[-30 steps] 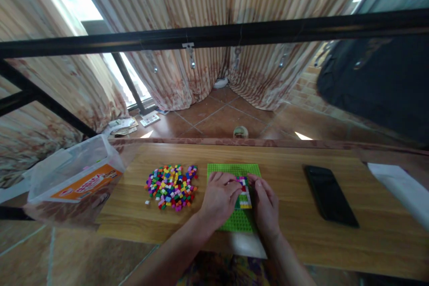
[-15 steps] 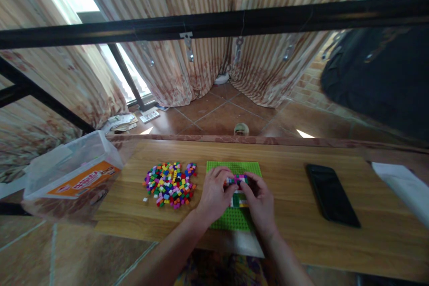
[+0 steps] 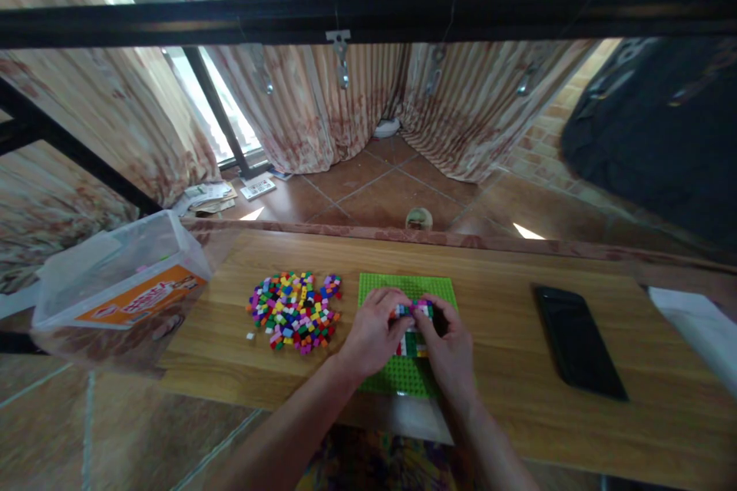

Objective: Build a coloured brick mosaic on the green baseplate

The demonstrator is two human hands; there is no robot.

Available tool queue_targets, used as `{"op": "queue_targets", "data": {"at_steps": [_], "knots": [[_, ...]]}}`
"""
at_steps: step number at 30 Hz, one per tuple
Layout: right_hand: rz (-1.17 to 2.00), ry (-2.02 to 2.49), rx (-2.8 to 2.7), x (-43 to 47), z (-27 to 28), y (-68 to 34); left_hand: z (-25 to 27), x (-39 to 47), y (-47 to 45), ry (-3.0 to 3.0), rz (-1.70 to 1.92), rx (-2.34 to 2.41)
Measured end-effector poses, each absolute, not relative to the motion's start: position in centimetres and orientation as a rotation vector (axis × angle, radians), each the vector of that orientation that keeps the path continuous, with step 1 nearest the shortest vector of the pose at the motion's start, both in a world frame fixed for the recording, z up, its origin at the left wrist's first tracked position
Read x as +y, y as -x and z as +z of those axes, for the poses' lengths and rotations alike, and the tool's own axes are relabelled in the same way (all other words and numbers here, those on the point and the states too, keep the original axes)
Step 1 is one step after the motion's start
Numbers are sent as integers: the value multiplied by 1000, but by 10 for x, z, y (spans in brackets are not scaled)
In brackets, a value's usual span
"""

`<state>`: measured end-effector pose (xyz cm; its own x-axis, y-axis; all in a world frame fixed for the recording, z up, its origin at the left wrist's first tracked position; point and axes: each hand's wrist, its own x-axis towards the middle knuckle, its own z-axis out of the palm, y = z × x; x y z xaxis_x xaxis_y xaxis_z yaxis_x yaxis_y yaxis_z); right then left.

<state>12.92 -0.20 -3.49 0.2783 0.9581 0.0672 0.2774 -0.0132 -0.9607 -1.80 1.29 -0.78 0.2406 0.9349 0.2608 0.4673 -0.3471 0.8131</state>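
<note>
A green studded baseplate (image 3: 394, 380) lies on the wooden table. On its middle stands a small build of coloured toy bricks (image 3: 411, 344), with white, green, red and yellow parts showing. My left hand (image 3: 373, 331) is closed at the build's left side, fingers curled over its far edge and thumb on the near side. From the right, my right hand (image 3: 451, 341) grips the same build with thumb and fingers. Both thumbs nearly meet over the upper row. My fingers hide part of the bricks. Left of the baseplate lies a pile of loose toy bricks (image 3: 296, 312).
A clear plastic box (image 3: 190, 245) with an orange label stands at the left. A black phone (image 3: 579, 341) lies on the table (image 3: 500, 307) to the right, with white paper (image 3: 694, 322) beyond it. A dark metal bar (image 3: 380, 15) with hanging clips crosses above the table's far side.
The camera view has shifted slightly. Both hands stay on the brick build, with only small finger movement visible. The loose pile looks the same.
</note>
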Motion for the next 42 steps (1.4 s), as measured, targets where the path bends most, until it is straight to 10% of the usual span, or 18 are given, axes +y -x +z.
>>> {"op": "queue_targets", "data": {"at_steps": [42], "knots": [[909,1544,-1223,-3,-29,-132,-11,9,15,-1870,1078,1179]]}}
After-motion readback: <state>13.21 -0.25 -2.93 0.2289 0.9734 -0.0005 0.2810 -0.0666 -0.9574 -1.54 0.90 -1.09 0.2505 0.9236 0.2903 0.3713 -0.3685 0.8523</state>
